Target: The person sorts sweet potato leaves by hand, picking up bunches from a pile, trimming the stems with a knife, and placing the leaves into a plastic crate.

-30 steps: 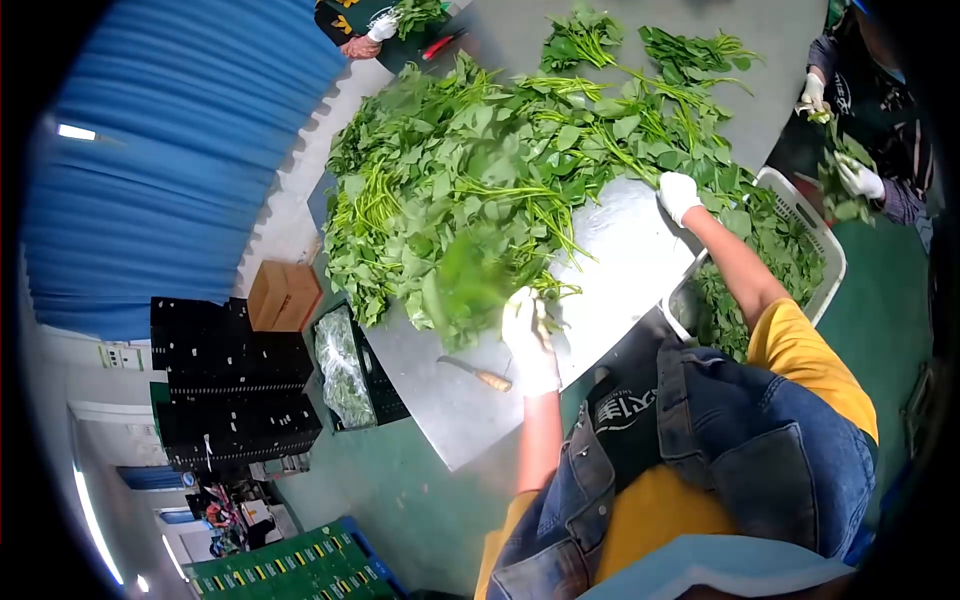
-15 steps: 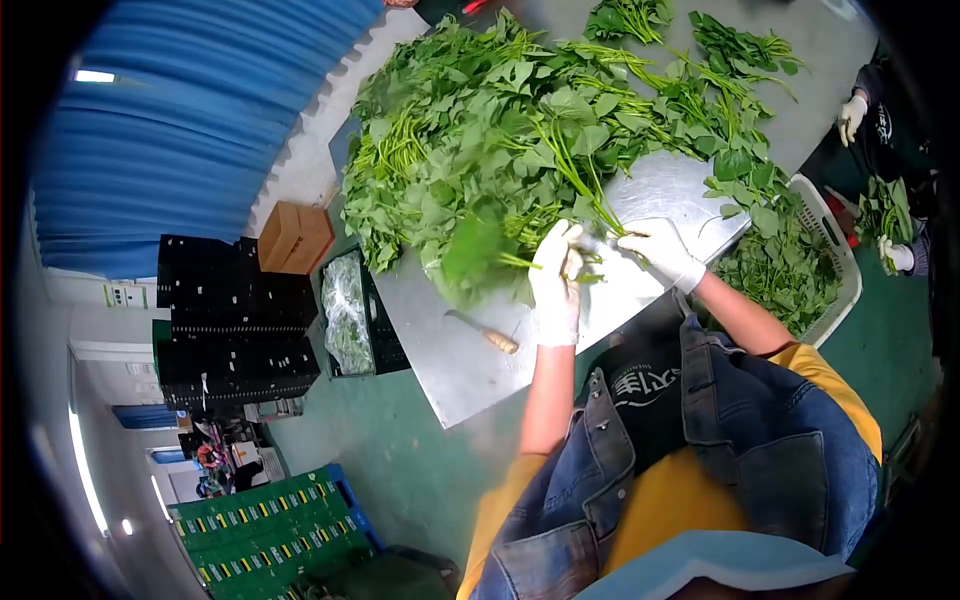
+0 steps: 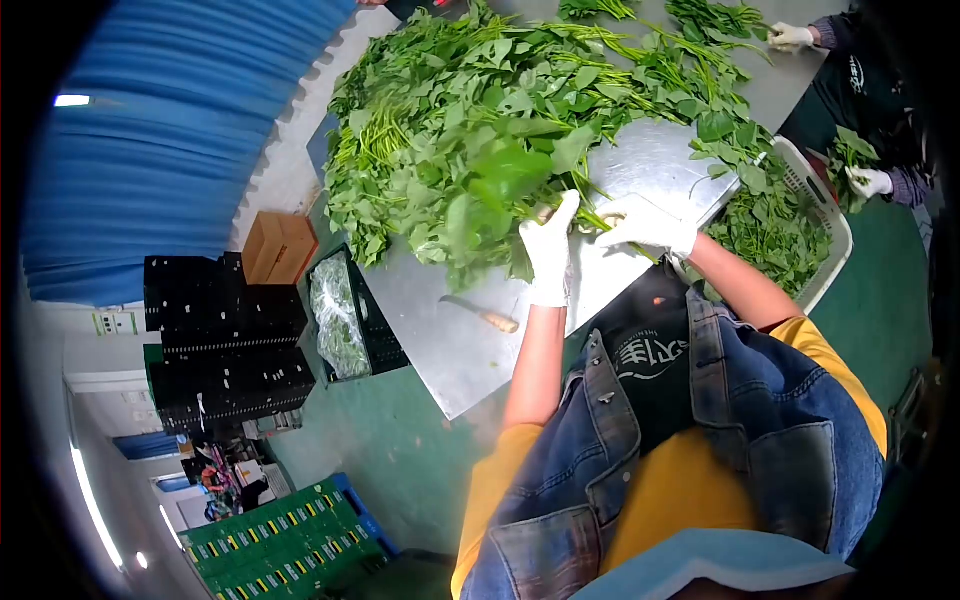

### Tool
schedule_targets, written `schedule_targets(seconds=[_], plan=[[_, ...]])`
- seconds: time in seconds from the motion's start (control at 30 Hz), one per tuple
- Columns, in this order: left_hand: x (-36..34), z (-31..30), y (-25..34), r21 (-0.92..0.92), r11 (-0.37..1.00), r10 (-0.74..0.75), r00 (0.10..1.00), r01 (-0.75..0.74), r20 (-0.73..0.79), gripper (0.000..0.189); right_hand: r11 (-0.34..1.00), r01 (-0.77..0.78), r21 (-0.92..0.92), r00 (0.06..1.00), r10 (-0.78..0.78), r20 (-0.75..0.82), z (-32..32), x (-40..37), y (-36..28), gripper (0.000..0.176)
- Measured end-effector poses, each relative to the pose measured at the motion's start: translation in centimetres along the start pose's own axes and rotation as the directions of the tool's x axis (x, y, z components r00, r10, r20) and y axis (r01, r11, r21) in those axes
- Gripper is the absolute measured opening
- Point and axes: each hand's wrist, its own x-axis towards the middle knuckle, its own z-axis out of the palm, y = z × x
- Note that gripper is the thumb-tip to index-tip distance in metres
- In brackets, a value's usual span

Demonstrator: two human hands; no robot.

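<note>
My left hand point(image 3: 548, 252), in a white glove, is closed around a bunch of leafy green stems point(image 3: 492, 205) above the metal table point(image 3: 440, 345). The leaves point away to the upper left, partly blurred. My right hand point(image 3: 650, 224), gloved as well, is beside it with fingers closed at the stem ends. A large pile of leafy greens point(image 3: 420, 130) covers the table beyond both hands. On the bare metal to the left of my left hand lies a knife point(image 3: 490, 317) with a wooden handle.
A white basket point(image 3: 840, 240) full of greens stands right of the table. A co-worker's gloved hands point(image 3: 868, 182) show at the right, one holding greens. Left are a dark crate with bagged greens point(image 3: 338, 315), a cardboard box point(image 3: 278, 248), and stacked black crates point(image 3: 225, 300).
My right hand has brought its stem down to the bunch in my left hand. The co-worker's upper hand has reached to greens on the table. The view has shifted slightly.
</note>
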Motion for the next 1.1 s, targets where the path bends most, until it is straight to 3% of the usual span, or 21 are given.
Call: schedule_targets(seconds=[0.07,0.1,0.2,0.23,0.27,0.33,0.37,0.47,0.53,0.57,0.6,0.67,0.73,0.8,0.83,0.87,0.9,0.93,0.97,1.0,1.1], plan=[[-0.5,0.8,0.5,-0.107,0.99,0.093,0.995,-0.096,-0.03,0.011,0.992,-0.12,0.031,0.992,0.121,-0.028,0.2,-0.6,-2.1,0.019],[-0.3,0.6,0.1,-0.107,0.99,0.091,0.996,-0.092,-0.018,0.011,0.969,-0.036,0.245,0.99,0.067,-0.12,0.7,-0.7,-1.3,0.015],[0.4,0.0,-1.6,0.006,1.0,-0.004,0.999,0.003,0.039,0.01,0.981,0.128,0.149,0.972,-0.094,-0.218,-1.3,-1.8,0.9,0.015],[0.6,0.1,-1.9,-0.057,0.998,-0.03,1.0,0.029,-0.007,0.008,0.931,0.086,0.353,0.938,0.044,-0.345,-0.8,-2.4,-0.3,0.014],[0.7,0.2,-2.2,-0.121,0.991,-0.058,0.997,0.052,-0.051,0.007,0.955,0.229,0.188,0.907,-0.14,-0.396,-2.1,-2.4,2.7,0.014],[1.9,-0.4,-4.1,0.089,0.996,0.033,0.983,-0.017,-0.179,0.01,0.792,0.32,0.52,0.89,-0.063,-0.452,-4.9,-3.5,6.2,0.019],[3.7,-2.5,-5.0,-0.097,0.995,-0.007,0.983,-0.011,-0.184,0.012,0.652,0.434,0.621,0.844,-0.055,-0.533,-6.6,-5.0,6.8,0.024],[4.5,-4.8,-0.6,-0.349,0.936,-0.055,0.968,-0.035,-0.244,0.016,0.316,0.708,0.632,0.69,-0.118,-0.714,-15.2,-10.6,12.3,0.052],[4.5,-5.4,-0.3,-0.298,0.954,-0.04,0.982,-0.018,-0.187,0.016,0.025,0.694,0.719,0.708,0.157,-0.688,-15.5,-13.7,9.2,0.073],[4.4,-5.1,-0.7,-0.21,0.978,-0.025,0.998,0.011,-0.065,0.016,0.004,0.643,0.766,0.75,0.195,-0.632,-15.3,-14.0,8.6,0.084],[4.3,-4.6,-1.2,-0.118,0.993,-0.023,0.998,0.03,0.061,0.016,0.215,0.51,0.833,0.852,0.007,-0.523,-14.5,-13.9,8.6,0.08],[6.6,-4.5,-7.3,0.01,1.0,-0.009,0.981,0.007,0.194,0.015,0.655,0.407,0.636,0.821,0.043,-0.57,-10.1,-10.8,5.0,0.062],[5.6,-2.5,-7.4,0.296,0.854,0.292,0.865,-0.428,0.407,0.016,0.975,0.079,0.207,0.9,0.02,-0.436,-6.0,-9.0,-0.5,0.04],[4.3,-0.5,-6.0,0.467,0.654,0.334,0.781,-0.596,0.529,0.017,0.991,0.071,0.116,0.978,-0.047,-0.203,-3.2,-6.3,-2.0,0.026],[2.6,0.6,-3.3,0.103,0.991,-0.124,0.911,0.09,0.394,0.017,0.947,0.248,-0.203,0.946,-0.282,-0.159,-2.6,-4.7,-0.8,0.024],[3.4,0.6,-4.1,0.25,0.893,0.204,0.832,-0.374,0.516,0.018,0.772,0.404,-0.491,0.875,-0.483,-0.04,-2.0,-3.3,-0.8,0.022],[3.5,0.5,-4.9,-0.004,0.998,0.058,0.878,-0.064,0.475,0.019,0.968,0.184,-0.171,0.967,-0.21,-0.146,-1.6,-2.7,-1.1,0.017],[2.8,0.7,-3.7,-0.264,0.932,-0.095,0.872,0.247,0.481,0.02,0.99,0.133,-0.045,0.964,-0.14,-0.228,-1.4,-2.0,-0.9,0.014],[2.3,0.8,-1.1,0.03,0.987,-0.156,0.882,0.159,0.445,0.023,0.99,0.13,-0.055,0.945,-0.141,-0.295,-1.2,-1.7,-1.1,0.014],[-0.2,2.3,2.0,-0.174,0.917,-0.296,0.905,0.358,0.306,0.024,0.991,0.122,-0.062,0.923,-0.136,-0.361,-1.0,-1.6,-1.1,0.014],[0.9,0.9,-2.7,-0.369,0.881,-0.106,0.883,0.296,0.457,0.022,0.993,0.121,0.019,0.924,-0.105,-0.369,-1.1,-2.0,0.1,0.014]])
